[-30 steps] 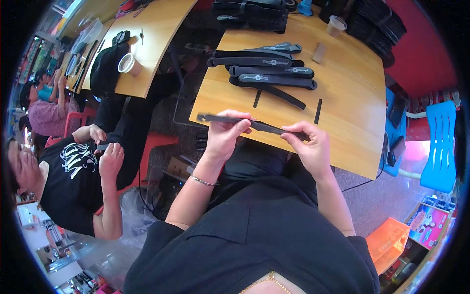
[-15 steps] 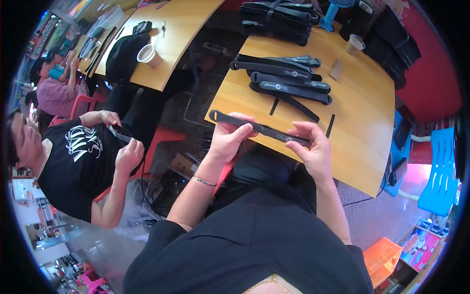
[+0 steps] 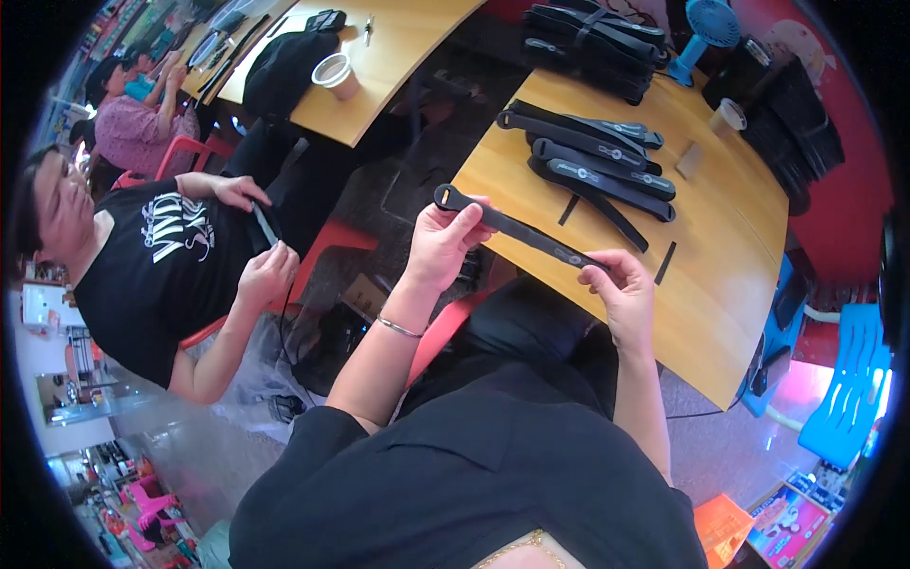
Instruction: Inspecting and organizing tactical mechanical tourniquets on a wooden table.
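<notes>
A black strap (image 3: 531,237) with a slotted loop at its left end and a pale printed mark near its right end is stretched between my two hands. My left hand (image 3: 444,245) pinches it close to the loop, thumb on top. At the other end, my right hand (image 3: 621,289) grips the strap between thumb and fingers. Just beyond lies a loose pile of similar black and grey straps (image 3: 607,161) on the wooden table (image 3: 720,275). Two short dark strips (image 3: 666,263) rest nearer to me on the tabletop.
Bundled straps (image 3: 592,47), a blue fan (image 3: 703,38) and a cup (image 3: 727,118) stand at the table's back. To my left, a seated person (image 3: 142,256) handles a dark strip beside another table (image 3: 379,85) with a cup. A blue chair (image 3: 848,379) is at right.
My head view has shifted, so the tables sit farther right. The strap is pulled straighter, and my right fingers have closed in on its end. The co-worker's hands have moved a little.
</notes>
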Demonstrator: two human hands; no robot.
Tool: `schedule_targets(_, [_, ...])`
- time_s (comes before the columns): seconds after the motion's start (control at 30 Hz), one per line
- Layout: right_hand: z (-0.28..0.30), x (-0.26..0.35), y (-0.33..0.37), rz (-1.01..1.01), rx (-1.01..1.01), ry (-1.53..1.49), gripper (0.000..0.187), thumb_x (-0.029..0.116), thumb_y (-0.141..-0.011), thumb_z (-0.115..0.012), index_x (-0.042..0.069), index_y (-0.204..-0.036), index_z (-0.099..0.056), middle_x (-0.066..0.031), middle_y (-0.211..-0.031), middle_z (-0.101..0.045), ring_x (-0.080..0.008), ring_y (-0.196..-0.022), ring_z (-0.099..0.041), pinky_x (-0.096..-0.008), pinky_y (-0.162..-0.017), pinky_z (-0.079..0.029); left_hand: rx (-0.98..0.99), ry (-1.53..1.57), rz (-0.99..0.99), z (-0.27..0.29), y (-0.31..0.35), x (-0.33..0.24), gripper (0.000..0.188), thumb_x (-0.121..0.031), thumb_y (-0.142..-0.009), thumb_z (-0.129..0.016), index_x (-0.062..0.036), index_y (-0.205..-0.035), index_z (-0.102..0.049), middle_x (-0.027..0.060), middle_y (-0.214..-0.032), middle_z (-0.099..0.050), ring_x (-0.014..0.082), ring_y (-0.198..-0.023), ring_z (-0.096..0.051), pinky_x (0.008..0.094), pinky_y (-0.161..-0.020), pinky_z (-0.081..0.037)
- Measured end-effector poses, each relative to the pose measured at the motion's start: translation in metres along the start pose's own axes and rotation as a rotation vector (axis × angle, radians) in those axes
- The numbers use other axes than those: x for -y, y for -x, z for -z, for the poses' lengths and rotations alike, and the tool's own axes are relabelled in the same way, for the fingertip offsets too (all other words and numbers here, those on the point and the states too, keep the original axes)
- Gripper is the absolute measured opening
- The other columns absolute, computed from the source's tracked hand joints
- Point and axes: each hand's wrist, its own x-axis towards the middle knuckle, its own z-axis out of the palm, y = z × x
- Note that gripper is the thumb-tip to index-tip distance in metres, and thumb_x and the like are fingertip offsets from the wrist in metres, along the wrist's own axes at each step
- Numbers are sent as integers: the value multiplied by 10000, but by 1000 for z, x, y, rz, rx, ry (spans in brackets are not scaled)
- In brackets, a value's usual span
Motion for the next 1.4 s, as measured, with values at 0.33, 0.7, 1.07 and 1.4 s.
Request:
schedule_targets(0.33, [-2,-7,6,-67,55,3,120,18,-874,-634,-2,-988,-666,-34,-817,-673,-98,-717,-652,-201,-658,-482,48,-13,84,18,1,-10,126,-124,-892,-660,-19,-960,-680,81,-868,-700,141,-721,-685,236,-646,-560])
schedule_targets(0.7, [2,-9,5,-127,42,8,163,10,-888,-600,-13,-1034,-668,-55,-857,-676,-113,-752,-663,-221,-708,-523,-18,-205,33,29,-9,-12,166,-128,-925,-615,-10,-1033,-657,50,-852,-686,107,-715,-673,188,-594,-527])
schedule_targets(1.07, [11,-15,10,-191,93,-17,300,40,-890,-618,-6,-1183,-577,-77,-981,-660,-131,-861,-659,-245,-771,-524,43,-189,106,26,-20,-11,199,-115,-948,-575,-4,-1110,-611,46,-873,-660,99,-738,-659,201,-648,-541])
schedule_targets(1.4, [11,-27,9,-144,71,72,281,22,-853,-653,2,-1132,-623,-29,-943,-648,-95,-839,-616,-233,-803,-504,1,-270,112,25,-22,-13,148,-111,-930,-602,-22,-1047,-624,43,-884,-670,96,-750,-663,196,-650,-540])
